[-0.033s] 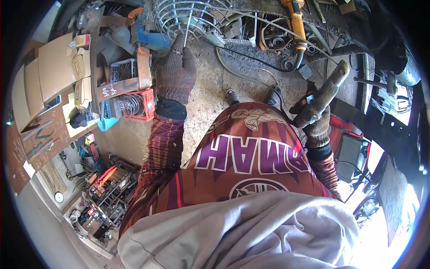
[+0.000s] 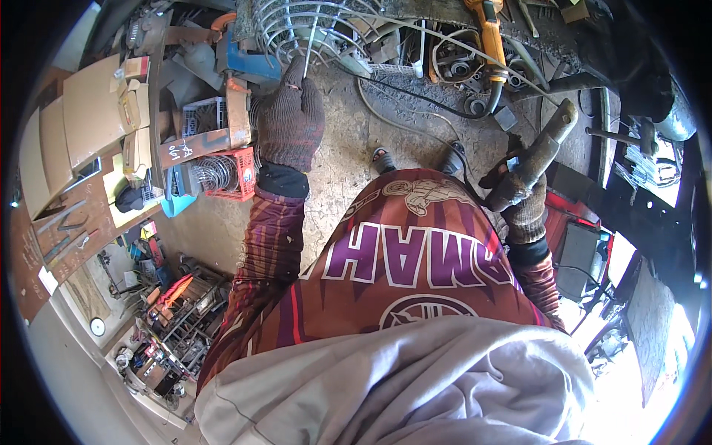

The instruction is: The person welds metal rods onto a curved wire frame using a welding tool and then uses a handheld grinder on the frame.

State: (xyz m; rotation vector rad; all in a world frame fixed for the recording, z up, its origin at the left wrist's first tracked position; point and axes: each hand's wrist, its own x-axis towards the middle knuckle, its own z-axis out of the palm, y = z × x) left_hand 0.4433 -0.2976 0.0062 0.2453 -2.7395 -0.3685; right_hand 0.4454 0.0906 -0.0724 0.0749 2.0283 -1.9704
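Observation:
My left hand (image 2: pixel 291 122), in a dark knitted glove, is closed at the far left of centre around a thin metal rod (image 2: pixel 311 43). The rod's far part lies against a round cage of bent metal bars (image 2: pixel 343 16) at the top. Over on the right, my gloved right hand (image 2: pixel 528 219) is wrapped around a welding torch (image 2: pixel 535 165) with a worn, grey-brown body. The torch tip points up and to the right, apart from the cage. A dark cable (image 2: pixel 475 182) runs beside the torch's lower end. The torch hides some of my right fingers.
A yellow-orange power tool (image 2: pixel 490 41) lies at the top right, near a hammer (image 2: pixel 644 139). Cardboard boxes (image 2: pixel 96 119) and a red crate (image 2: pixel 243 174) of coiled wire stand left. Cables cross the concrete floor (image 2: pixel 345 126) beyond my sandalled feet.

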